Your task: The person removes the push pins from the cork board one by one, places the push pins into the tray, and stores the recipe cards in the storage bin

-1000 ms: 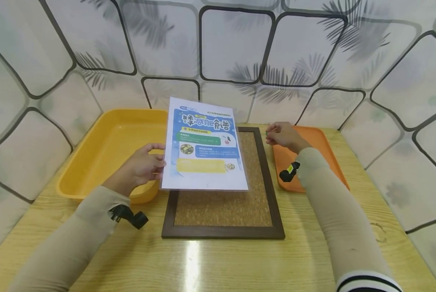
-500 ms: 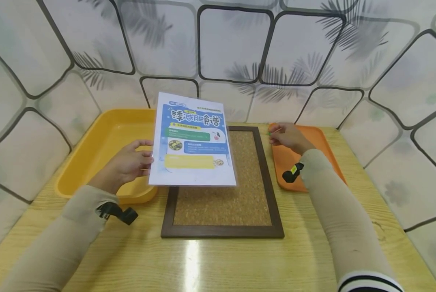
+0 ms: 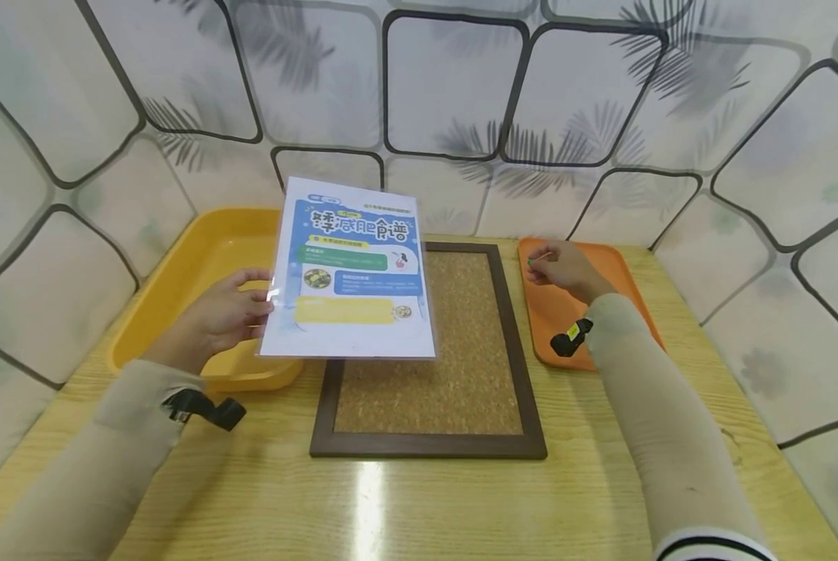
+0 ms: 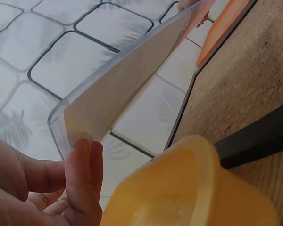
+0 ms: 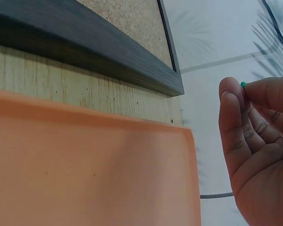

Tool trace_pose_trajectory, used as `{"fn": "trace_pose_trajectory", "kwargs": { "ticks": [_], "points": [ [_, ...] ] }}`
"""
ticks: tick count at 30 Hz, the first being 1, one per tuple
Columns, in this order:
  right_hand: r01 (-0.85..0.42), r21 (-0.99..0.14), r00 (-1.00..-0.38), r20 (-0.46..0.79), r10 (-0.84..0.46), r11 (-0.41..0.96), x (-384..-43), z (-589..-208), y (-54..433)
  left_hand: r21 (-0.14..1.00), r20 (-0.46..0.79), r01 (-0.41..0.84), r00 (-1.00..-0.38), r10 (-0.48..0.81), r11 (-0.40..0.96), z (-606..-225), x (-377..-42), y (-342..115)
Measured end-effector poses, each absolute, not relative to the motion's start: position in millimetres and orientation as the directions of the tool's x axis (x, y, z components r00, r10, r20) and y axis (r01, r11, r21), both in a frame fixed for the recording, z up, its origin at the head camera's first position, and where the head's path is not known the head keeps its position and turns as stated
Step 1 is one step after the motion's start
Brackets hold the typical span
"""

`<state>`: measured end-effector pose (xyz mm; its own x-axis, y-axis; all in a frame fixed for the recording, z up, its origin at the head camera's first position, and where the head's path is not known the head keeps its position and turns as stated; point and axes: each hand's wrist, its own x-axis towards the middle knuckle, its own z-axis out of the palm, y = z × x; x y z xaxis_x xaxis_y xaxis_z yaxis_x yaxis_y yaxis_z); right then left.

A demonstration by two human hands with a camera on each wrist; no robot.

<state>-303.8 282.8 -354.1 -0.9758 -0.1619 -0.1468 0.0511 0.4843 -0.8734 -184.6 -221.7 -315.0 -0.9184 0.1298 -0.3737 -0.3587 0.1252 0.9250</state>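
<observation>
My left hand [image 3: 211,319] pinches the left edge of a laminated poster [image 3: 351,273], a white sheet with blue, green and yellow print. The poster is held up, tilted, over the left part of a cork board [image 3: 433,401] with a dark brown frame; the left wrist view shows its back. Over the orange tray [image 3: 618,288], my right hand [image 3: 569,269] pinches a tiny green piece [image 5: 244,84] between thumb and fingertips. Most of that piece is hidden by the fingers.
A deep yellow tub [image 3: 194,249] stands at the left, partly behind my left hand and the poster. The board lies on a wood-grain table [image 3: 426,506]. A patterned wall covering [image 3: 454,86] rises behind and at both sides.
My left hand has carried the poster to the left, uncovering more of the cork board. My right hand has shifted slightly right over the tray, still pinching the green piece.
</observation>
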Motion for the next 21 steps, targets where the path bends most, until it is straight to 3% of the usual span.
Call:
{"fn": "trace_pose_trajectory", "kwargs": {
  "ticks": [13,21],
  "points": [
    [0.068,-0.871,-0.978,-0.154,-0.14,0.486,-297,-356,293,0.926,-0.378,-0.377,-0.915,0.138,0.033,-316,-189,-257],
    [0.076,-0.879,-0.978,-0.158,-0.136,0.47,-293,-356,298,0.918,-0.397,-0.391,-0.911,0.112,0.071,-318,-188,-275]
  ]
}}
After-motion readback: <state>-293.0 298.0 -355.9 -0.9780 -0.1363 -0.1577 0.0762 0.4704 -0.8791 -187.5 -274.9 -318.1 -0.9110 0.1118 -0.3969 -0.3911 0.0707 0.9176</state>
